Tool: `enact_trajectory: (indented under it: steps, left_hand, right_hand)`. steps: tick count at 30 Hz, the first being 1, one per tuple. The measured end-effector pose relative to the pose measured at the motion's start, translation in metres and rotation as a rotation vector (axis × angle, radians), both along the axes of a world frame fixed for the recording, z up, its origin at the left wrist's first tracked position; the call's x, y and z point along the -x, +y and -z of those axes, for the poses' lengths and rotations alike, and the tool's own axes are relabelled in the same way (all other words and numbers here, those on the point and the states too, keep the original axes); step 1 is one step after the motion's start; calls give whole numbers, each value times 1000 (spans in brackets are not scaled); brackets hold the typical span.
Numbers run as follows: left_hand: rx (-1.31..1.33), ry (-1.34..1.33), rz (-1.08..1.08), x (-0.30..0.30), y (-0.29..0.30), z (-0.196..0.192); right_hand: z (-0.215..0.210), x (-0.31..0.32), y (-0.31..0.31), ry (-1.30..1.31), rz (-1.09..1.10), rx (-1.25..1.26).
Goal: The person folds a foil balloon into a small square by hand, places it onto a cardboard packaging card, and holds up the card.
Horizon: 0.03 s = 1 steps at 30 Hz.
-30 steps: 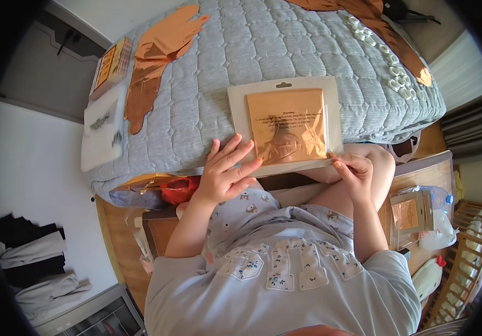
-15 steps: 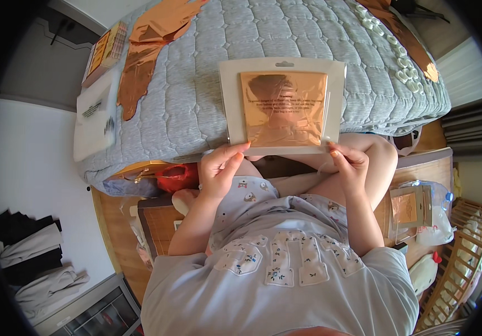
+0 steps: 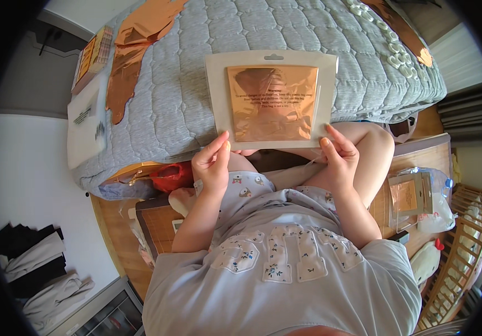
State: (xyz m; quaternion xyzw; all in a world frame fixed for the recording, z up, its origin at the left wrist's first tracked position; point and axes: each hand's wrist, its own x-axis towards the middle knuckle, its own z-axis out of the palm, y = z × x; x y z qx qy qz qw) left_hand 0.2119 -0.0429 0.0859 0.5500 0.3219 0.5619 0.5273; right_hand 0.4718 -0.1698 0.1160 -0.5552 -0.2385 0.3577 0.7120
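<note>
A flat white packet [image 3: 271, 98] with a shiny copper-coloured sheet inside is held up over the edge of a grey quilted bed [image 3: 196, 73]. My left hand [image 3: 213, 162] pinches its lower left corner. My right hand [image 3: 339, 154] grips its lower right corner. The packet has a hanging slot at its top edge and faces me flat.
Copper foil sheets [image 3: 131, 53] lie on the bed's far left, beside a flat box [image 3: 92, 56] and white sheets [image 3: 84, 129]. A red object [image 3: 171, 176] sits under the bed edge. More packets [image 3: 411, 196] and a wooden slatted frame [image 3: 465, 252] stand right.
The packet has come up off the bed edge and toward me. My left hand moved from lying flat beside it to pinching its lower left corner.
</note>
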Motion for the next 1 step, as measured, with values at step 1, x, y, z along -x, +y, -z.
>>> enact_trajectory:
  steps: [1]
  left_hand:
    - [19,-3,0,-1,0,-1]
  right_hand:
    - [2,-3,-2,-27,-22,7]
